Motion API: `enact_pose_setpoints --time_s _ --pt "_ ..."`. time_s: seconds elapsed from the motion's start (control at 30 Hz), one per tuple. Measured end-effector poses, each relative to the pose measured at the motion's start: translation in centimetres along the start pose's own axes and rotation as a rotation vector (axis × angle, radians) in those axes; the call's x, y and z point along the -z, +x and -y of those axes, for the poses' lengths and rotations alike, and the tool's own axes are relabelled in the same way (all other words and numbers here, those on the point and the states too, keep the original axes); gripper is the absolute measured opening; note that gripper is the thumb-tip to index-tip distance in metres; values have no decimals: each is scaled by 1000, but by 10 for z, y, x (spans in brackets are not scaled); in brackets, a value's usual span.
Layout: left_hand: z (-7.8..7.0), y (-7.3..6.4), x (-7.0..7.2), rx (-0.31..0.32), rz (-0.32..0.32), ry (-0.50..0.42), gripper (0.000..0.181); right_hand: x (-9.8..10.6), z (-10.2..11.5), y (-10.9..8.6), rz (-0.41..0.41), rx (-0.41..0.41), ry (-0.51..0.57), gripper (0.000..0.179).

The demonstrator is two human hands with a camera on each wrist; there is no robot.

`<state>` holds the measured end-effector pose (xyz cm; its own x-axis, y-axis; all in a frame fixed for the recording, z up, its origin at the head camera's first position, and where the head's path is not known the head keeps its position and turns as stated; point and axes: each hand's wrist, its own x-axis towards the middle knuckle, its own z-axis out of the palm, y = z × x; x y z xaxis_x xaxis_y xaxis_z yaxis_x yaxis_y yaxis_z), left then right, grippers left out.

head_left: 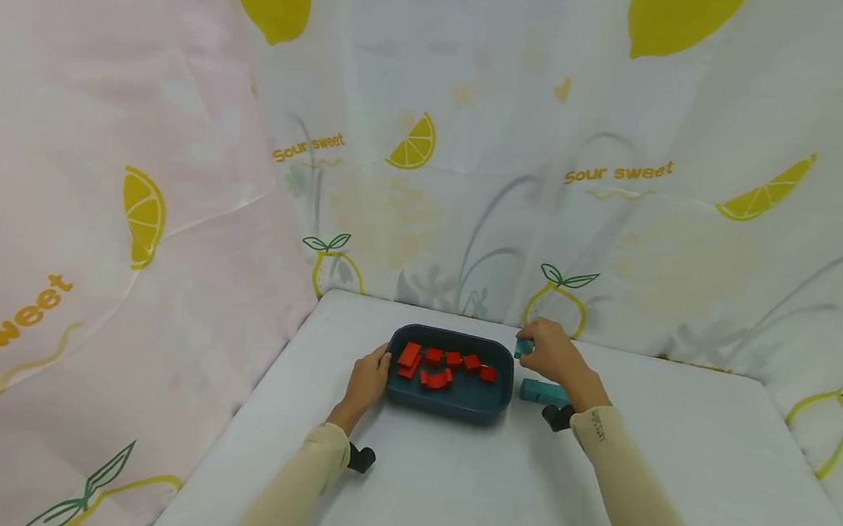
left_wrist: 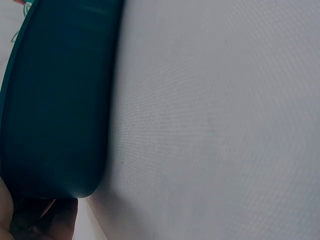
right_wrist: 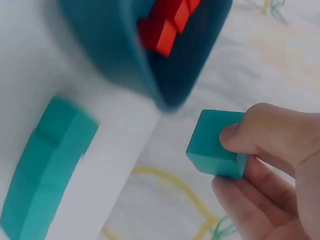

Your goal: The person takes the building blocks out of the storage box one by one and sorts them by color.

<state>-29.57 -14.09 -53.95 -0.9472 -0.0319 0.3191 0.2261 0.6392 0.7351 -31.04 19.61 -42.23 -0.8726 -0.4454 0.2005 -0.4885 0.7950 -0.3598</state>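
Note:
A dark blue bin [head_left: 447,406] stands on the white table with several red blocks [head_left: 410,352] inside, one of them arch-shaped. At its left end my left hand [head_left: 368,379] grips the wall; in the left wrist view only parts of the fingers [left_wrist: 62,220] show against the bin's end. Just off the bin's right side, my right hand [head_left: 558,357] pinches a teal cube [right_wrist: 212,142] between thumb and fingers, raised above the table. Below that hand a row of teal blocks [right_wrist: 47,170] lies on the table, partly covered by the right wrist in the head view.
A white cloth printed with lemons [head_left: 471,217] hangs behind the table and along its left side. Black wrist-camera mounts [head_left: 361,458] sit at both wrists, the right one close to the teal row. The white tabletop [head_left: 446,499] extends toward me.

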Motion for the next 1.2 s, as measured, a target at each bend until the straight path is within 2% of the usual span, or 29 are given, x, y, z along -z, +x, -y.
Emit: enact_pose_setpoints --time_s 0.2,0.4,0.63,0.9,1.2 --pt "2 2 -1 1 8 -1 34 19 -25 -20 -18 -44 14 35" --pt "2 4 1 12 11 23 34 26 -49 -39 24 -115 -19 33" --pt "1 2 1 24 18 13 35 21 -76 -60 74 -173 -23 31" --pt "-2 2 4 43 24 8 35 15 -88 -81 146 -266 1 32" --pt "-6 1 3 37 31 16 36 -1 -99 -89 133 -290 39 31"
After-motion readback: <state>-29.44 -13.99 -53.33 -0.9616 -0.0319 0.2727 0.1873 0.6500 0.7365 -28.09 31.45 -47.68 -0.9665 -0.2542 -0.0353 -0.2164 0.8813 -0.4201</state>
